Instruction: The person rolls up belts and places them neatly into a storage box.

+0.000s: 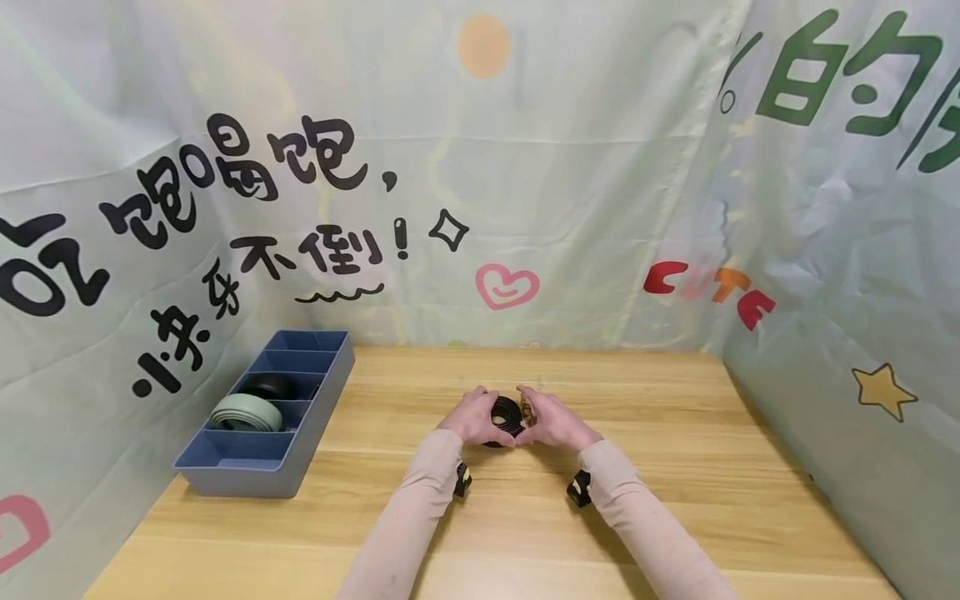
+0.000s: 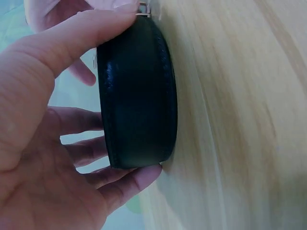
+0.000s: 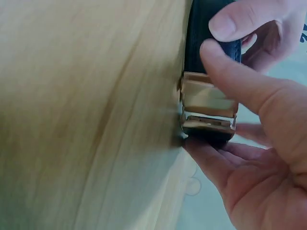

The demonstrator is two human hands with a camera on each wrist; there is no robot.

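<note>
A black belt [image 1: 510, 408], rolled into a coil, stands on edge or lies on the wooden table between both hands; in the left wrist view its stitched outer face [image 2: 136, 96] shows. My left hand [image 1: 472, 417] grips the coil's left side, thumb along the near side and fingers curled around the far side. The right hand [image 1: 555, 421] holds the right side, where a gold buckle [image 3: 208, 98] sits. In the right wrist view the right thumb presses the strap just above the buckle, with fingers behind and below. Both thumbs come close together at the coil's near side.
A blue-grey divided box [image 1: 240, 482] stands at the left of the wooden table [image 1: 637, 533]. One compartment holds a pale green coiled belt [image 1: 246, 410], and the one behind it a black coil [image 1: 270, 385]. Printed cloth walls [image 1: 585, 208] enclose the back and sides.
</note>
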